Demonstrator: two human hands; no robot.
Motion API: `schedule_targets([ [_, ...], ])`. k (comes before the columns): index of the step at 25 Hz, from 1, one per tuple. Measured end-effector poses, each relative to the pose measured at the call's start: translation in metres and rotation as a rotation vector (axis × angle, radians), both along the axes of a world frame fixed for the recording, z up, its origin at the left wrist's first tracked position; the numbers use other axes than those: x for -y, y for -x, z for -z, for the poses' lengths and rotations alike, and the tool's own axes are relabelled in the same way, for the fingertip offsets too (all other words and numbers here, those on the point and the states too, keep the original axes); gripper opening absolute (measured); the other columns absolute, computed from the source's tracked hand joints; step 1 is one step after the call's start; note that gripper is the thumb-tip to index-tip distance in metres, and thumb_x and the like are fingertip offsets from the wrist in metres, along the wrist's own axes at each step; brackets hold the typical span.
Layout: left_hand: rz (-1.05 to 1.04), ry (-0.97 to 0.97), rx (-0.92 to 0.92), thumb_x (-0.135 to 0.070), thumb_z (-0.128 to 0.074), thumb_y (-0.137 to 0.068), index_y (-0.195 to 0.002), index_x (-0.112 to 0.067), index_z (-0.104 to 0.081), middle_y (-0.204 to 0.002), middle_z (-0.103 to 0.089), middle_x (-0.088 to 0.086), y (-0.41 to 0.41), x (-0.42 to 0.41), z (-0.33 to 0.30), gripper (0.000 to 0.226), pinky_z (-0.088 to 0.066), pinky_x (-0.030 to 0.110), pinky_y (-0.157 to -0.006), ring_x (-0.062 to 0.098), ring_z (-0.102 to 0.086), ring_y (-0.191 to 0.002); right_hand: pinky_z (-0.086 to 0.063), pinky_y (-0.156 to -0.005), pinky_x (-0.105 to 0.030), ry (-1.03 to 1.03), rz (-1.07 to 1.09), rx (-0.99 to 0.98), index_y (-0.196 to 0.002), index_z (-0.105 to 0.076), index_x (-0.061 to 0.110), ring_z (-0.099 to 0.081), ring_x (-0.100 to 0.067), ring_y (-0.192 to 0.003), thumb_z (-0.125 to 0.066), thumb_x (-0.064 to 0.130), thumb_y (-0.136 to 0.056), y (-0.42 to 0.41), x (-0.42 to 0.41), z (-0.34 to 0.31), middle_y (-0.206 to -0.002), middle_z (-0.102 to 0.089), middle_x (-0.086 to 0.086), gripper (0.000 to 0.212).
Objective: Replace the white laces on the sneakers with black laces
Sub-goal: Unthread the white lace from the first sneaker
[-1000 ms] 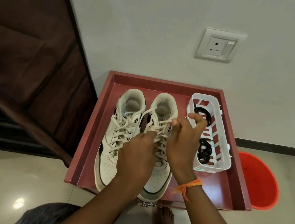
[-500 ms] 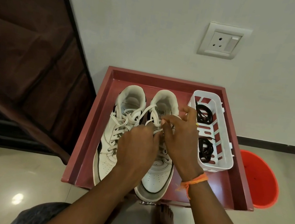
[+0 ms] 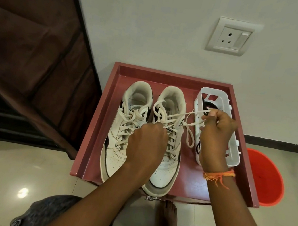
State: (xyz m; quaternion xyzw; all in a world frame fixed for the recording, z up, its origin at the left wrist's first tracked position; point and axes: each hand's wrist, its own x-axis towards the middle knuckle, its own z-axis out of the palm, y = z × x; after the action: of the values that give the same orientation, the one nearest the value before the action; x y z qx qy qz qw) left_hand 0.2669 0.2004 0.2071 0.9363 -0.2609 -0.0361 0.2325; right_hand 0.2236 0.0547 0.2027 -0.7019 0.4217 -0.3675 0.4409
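Two white sneakers stand side by side, toes toward me, on a red tray-top table. The left sneaker is still tied with a white lace. My left hand rests curled on the laced front of the right sneaker, gripping the lace there. My right hand pinches the white lace and holds it stretched out to the right, over the basket, with a loop hanging down. Black laces lie coiled in the white basket, mostly hidden behind my right hand.
An orange bucket stands on the floor right of the table. A brown fabric cabinet fills the left. A wall socket sits above the table. My bare foot is under the table's front edge.
My right hand has pulled the right sneaker's white lace out to the right, loosening its bow. My left hand stays on the shoe.
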Motion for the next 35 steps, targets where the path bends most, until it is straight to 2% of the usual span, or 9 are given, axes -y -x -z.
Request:
schedule_targets([
  [4, -0.012, 0.071, -0.011, -0.032, -0.046, -0.100, -0.081, -0.015, -0.064, -0.068, -0.063, 0.001, -0.004, -0.003, -0.002, 0.031, -0.049, 0.033, -0.057, 0.021, -0.061, -0.062, -0.039, -0.092, -0.017, 0.393, -0.175, -0.092, -0.109, -0.062, 0.011, -0.040, -0.015, -0.118, -0.049, -0.001, -0.084, -0.004, -0.019, -0.003, -0.134, -0.036, -0.015, 0.031],
  [6, -0.017, 0.125, 0.025, -0.036, -0.044, -0.101, -0.083, -0.015, -0.067, -0.068, -0.065, 0.002, -0.005, -0.004, -0.003, 0.037, -0.049, 0.033, -0.057, 0.022, -0.061, -0.062, -0.038, -0.098, -0.034, 0.566, -0.308, -0.227, -0.113, -0.065, 0.018, -0.034, -0.031, -0.131, -0.052, 0.004, -0.083, -0.011, -0.028, -0.002, -0.145, -0.032, -0.017, 0.036],
  [9, -0.050, 0.157, 0.008, -0.041, -0.044, -0.101, -0.084, -0.014, -0.067, -0.072, -0.065, 0.004, -0.012, 0.000, -0.003, 0.040, -0.049, 0.035, -0.058, 0.023, -0.061, -0.065, -0.029, -0.101, -0.053, 0.543, -0.395, -0.492, -0.104, -0.067, 0.027, -0.025, -0.036, -0.137, -0.059, 0.014, -0.085, -0.018, -0.031, 0.001, -0.150, -0.031, -0.012, 0.025],
  [12, -0.085, 0.153, -0.016, -0.044, -0.047, -0.099, -0.076, -0.015, -0.062, -0.065, -0.057, 0.001, -0.017, 0.003, 0.000, 0.040, -0.044, 0.033, -0.055, 0.022, -0.057, -0.062, -0.026, -0.100, -0.053, 0.594, -0.398, -0.513, -0.094, -0.066, 0.026, -0.030, -0.030, -0.132, -0.057, 0.018, -0.088, -0.017, -0.032, 0.003, -0.141, -0.039, -0.006, 0.013],
  [18, -0.091, 0.155, -0.029, -0.043, -0.048, -0.097, -0.061, -0.017, -0.053, -0.051, -0.044, -0.005, -0.019, 0.005, 0.000, 0.044, -0.035, 0.029, -0.051, 0.019, -0.051, -0.053, -0.040, -0.084, -0.039, 0.418, -0.148, -0.148, -0.090, -0.060, 0.015, -0.041, -0.020, -0.105, -0.044, 0.020, -0.096, -0.007, -0.019, 0.001, -0.112, -0.039, -0.009, 0.019],
  [21, -0.090, 0.186, -0.057, -0.040, -0.050, -0.096, -0.059, -0.018, -0.052, -0.050, -0.044, -0.005, -0.021, 0.003, 0.000, 0.043, -0.033, 0.027, -0.051, 0.018, -0.049, -0.051, -0.035, -0.086, -0.013, 0.172, -0.037, -0.028, -0.087, -0.058, 0.018, -0.043, -0.021, -0.108, -0.047, 0.014, -0.096, -0.001, -0.003, -0.004, -0.112, -0.038, -0.004, 0.015],
  [24, -0.090, 0.201, -0.068, -0.038, -0.051, -0.097, -0.055, -0.021, -0.043, -0.049, -0.042, -0.006, -0.019, 0.002, -0.001, 0.045, -0.028, 0.027, -0.048, 0.015, -0.045, -0.048, -0.043, -0.093, -0.033, 0.254, -0.071, -0.136, -0.094, -0.065, 0.018, -0.047, -0.019, -0.109, -0.053, 0.015, -0.086, 0.001, -0.002, -0.002, -0.117, -0.052, -0.010, 0.015],
  [28, -0.101, 0.216, -0.056, -0.039, -0.053, -0.097, -0.057, -0.021, -0.047, -0.052, -0.047, -0.005, -0.019, 0.004, 0.001, 0.044, -0.028, 0.026, -0.045, 0.013, -0.047, -0.049, -0.031, -0.101, -0.052, 0.603, -0.320, -0.382, -0.119, -0.062, 0.031, -0.031, -0.034, -0.134, -0.055, 0.010, -0.082, -0.009, -0.027, 0.001, -0.147, -0.034, -0.013, 0.043],
  [35, -0.121, 0.212, -0.053, -0.044, -0.055, -0.090, -0.060, -0.018, -0.060, -0.052, -0.052, -0.003, -0.022, 0.005, 0.003, 0.040, -0.029, 0.027, -0.046, 0.016, -0.053, -0.052, -0.034, -0.088, -0.046, 0.580, -0.308, -0.431, -0.092, -0.062, 0.020, -0.043, -0.027, -0.114, -0.058, 0.014, -0.088, -0.018, -0.037, 0.012, -0.125, -0.043, -0.008, 0.008],
])
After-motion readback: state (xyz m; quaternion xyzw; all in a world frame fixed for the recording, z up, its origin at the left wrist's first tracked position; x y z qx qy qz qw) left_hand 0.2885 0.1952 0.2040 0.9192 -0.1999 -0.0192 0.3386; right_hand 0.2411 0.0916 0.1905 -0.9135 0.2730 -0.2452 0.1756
